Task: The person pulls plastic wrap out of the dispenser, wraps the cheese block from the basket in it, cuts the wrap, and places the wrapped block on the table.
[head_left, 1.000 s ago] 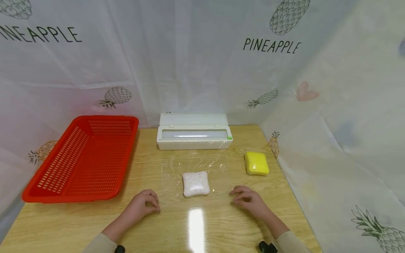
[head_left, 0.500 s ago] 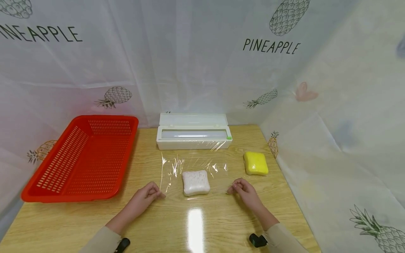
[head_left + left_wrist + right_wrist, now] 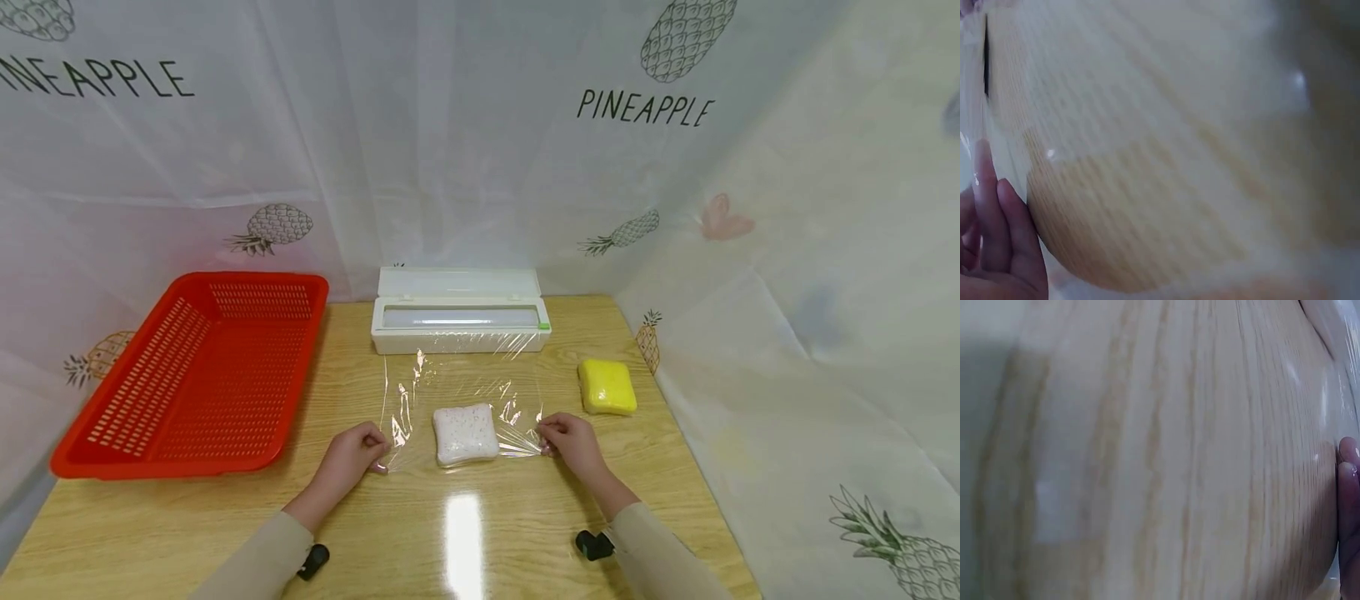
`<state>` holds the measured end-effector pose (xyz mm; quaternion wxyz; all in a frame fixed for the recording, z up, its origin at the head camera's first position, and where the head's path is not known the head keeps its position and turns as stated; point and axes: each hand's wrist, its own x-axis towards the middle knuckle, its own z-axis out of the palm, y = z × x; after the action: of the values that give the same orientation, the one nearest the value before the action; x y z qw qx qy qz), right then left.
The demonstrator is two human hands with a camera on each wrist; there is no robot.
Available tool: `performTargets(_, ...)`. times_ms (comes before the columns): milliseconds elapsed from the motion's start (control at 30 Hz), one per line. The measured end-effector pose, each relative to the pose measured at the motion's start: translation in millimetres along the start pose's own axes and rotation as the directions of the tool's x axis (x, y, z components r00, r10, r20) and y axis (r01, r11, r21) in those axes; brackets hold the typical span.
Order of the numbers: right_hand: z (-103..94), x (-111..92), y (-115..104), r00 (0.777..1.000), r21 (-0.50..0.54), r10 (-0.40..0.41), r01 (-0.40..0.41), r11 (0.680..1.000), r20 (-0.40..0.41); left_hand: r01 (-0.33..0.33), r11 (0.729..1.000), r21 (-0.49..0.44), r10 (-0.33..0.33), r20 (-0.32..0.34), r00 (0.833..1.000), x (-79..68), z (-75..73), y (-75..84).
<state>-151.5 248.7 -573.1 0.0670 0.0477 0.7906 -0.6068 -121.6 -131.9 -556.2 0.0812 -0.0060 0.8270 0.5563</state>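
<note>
A sheet of clear cling film (image 3: 405, 408) stretches from the white dispenser box (image 3: 461, 342) toward the front of the table. My left hand (image 3: 352, 454) pinches its near left corner, the fingers (image 3: 994, 219) showing at the edge of the left wrist view. At the near right corner, my right hand (image 3: 573, 446) pinches the film, and creases run from there toward a white speckled, pillow-shaped block (image 3: 465, 434). The block lies between my hands, within the film's area; whether the film passes over or under it I cannot tell. Only a few right fingertips (image 3: 1349, 469) show in the right wrist view.
A red perforated basket (image 3: 225, 375) stands on the left of the wooden table (image 3: 390, 542). To the right lies a yellow glossy block (image 3: 607, 387). The dispenser's lid (image 3: 459, 283) is raised, near the pineapple-print curtain (image 3: 465, 150) behind.
Both hands have come onto the film's near corners and now grip them. The film has lifted and tightened, with fresh creases beside the white block. Basket, dispenser and yellow block have stayed put.
</note>
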Motion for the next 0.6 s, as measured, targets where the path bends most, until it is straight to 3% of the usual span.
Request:
performTargets(200,2.1,7.3,-0.7,0.999,-0.069,0.017,-0.014,0.998,0.041,-0.006,0.986,0.168,0.002,0.024,1.000,6.1,4.1,6.3)
performTargets(367,2.3,11.1,-3.9,0.998,-0.119,0.025,-0.017,0.993,0.059,-0.006,0.968,0.251,-0.003,0.037,0.999,9.2,4.7,7.3)
performTargets(600,2.3,12.0,-10.0,0.996,-0.186,0.058,-0.044,0.982,0.071,-0.025,0.961,0.274,0.016,0.034,0.999,13.1,4.5,6.9)
